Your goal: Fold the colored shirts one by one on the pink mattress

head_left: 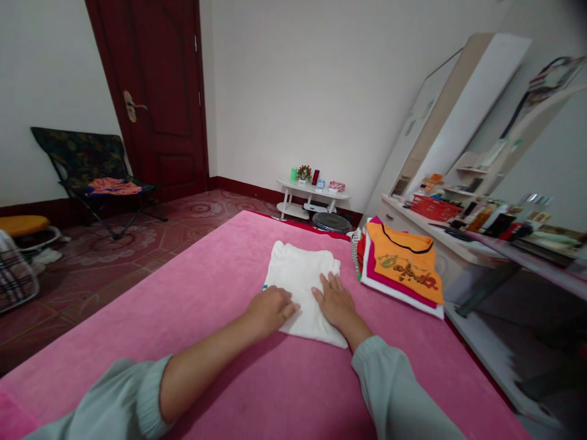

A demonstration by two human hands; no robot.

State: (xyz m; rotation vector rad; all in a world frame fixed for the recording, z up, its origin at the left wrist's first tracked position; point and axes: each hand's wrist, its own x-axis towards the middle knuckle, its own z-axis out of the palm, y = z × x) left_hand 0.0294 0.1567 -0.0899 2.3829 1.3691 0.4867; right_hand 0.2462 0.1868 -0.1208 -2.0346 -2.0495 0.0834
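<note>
A folded white garment point(299, 275) lies on the pink bed cover point(206, 287) in front of me. My left hand point(271, 308) rests on its near left edge with the fingers curled over the cloth. Flat on the garment's right side lies my right hand point(336, 299), fingers stretched out and together. Both arms wear pale grey-green sleeves.
A stack of folded clothes point(403, 266), orange on top, sits at the bed's right edge. Beyond it stands a white dresser point(426, 229) with a red basket and bottles. A folding chair point(92, 177), a dark red door and a small white table point(312, 195) stand across the tiled floor.
</note>
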